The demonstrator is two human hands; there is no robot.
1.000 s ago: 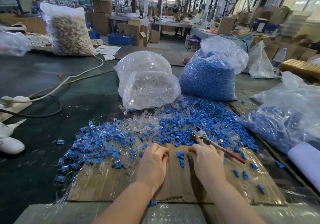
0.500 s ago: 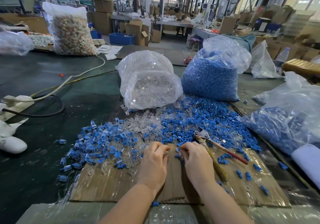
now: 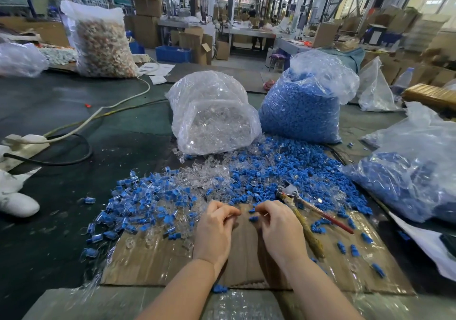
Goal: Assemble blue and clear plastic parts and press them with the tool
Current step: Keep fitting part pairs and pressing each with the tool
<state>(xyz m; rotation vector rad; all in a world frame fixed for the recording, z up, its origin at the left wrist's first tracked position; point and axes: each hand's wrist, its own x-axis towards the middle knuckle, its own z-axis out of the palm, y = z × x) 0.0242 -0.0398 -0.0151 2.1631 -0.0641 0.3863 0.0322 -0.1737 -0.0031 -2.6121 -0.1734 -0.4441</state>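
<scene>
Factory hall, cartons and benches behind; dark green mat in front with a cardboard sheet (image 3: 158,263) as work surface. Bag of clear parts (image 3: 214,114) and bag of blue parts (image 3: 301,112) stand side by side at the back; loose blue parts (image 3: 283,174) and clear parts (image 3: 207,171) are spilled together between bags and cardboard.

Left hand (image 3: 214,230): fingers curled, tips pinched together; what it holds is too small to tell. Right hand (image 3: 278,225): fingers curled, pinching a small blue piece (image 3: 254,219) at the fingertips.

Change over the last second: right hand has moved left, off the pliers-type tool (image 3: 306,211), which now lies exposed on the cardboard just right of that hand, red handle pointing right. Both hands have closed toward each other.

Judgement: mating step is in hand; pressing not yet begun, tool within easy reach.
</scene>
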